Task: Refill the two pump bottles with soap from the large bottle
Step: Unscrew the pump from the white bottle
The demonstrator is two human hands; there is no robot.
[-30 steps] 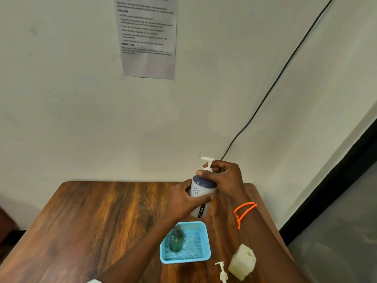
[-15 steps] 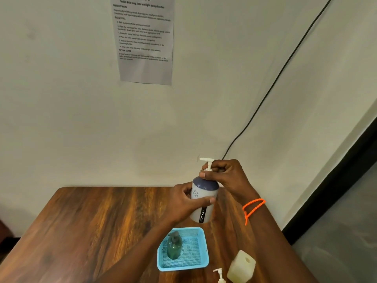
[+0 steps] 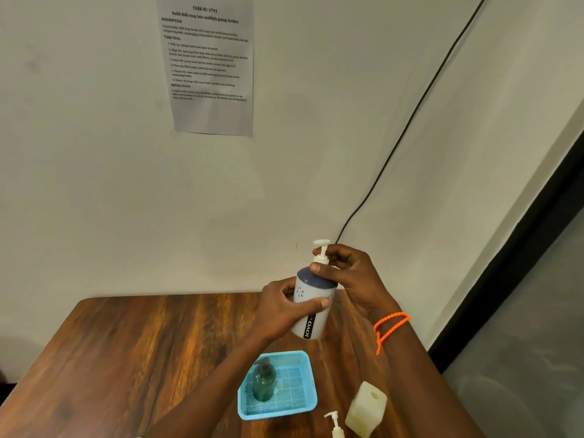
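Single view, head-worn, wide-angle. Position: above the near edge of a wooden table point(image 3: 132, 349), looking forward and somewhat down toward a pale wall point(image 3: 94, 200). Coverage: wall fills the upper two thirds, with a printed sheet point(image 3: 210, 64) top centre and a black cable point(image 3: 407, 128) running diagonally to the right; table occupies the lower third. Proximity: close, both forearms entering from the bottom edge, the left hand point(image 3: 281, 306) and right hand point(image 3: 350, 276) near frame centre (straight lines bow toward the edges, as wide lenses do). Right margin: dark door frame point(image 3: 512, 263), slanted. No second view shares the scene.
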